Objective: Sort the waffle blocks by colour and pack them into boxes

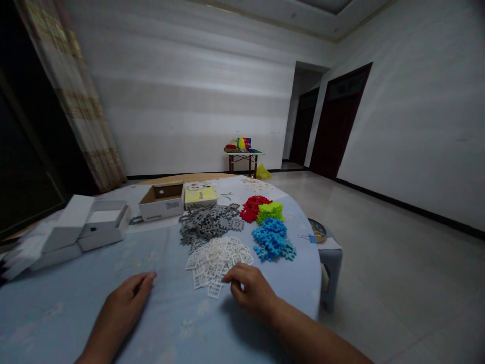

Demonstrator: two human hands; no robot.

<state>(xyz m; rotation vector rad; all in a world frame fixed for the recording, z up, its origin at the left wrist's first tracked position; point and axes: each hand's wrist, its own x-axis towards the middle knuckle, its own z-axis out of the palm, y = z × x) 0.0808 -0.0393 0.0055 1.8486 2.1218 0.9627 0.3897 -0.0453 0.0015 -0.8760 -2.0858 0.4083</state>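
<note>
My right hand (pixel 252 290) hovers at the near right edge of a pile of white flat grid-like plastic pieces (pixel 217 258). Its index finger reaches toward the pieces, the thumb is bent and apart, and no piece shows in its grasp. On the tablecloth to the left rests my left hand (pixel 123 303), thumb and fingers pressed together, with nothing visible in them. Behind the white pile lies a heap of grey interlocking pieces (pixel 208 220). Heaps of blue snowflake-shaped pieces (pixel 271 237), lime-green pieces (pixel 270 213) and red pieces (pixel 253 207) sit to the right.
An open cardboard box (pixel 159 210) and a yellow-and-white box (pixel 200 196) stand behind the grey heap. Open white boxes (pixel 106 232) are at the left. Beyond the round table's right edge, a grey stool (pixel 333 253) holds a round dish (pixel 318 230).
</note>
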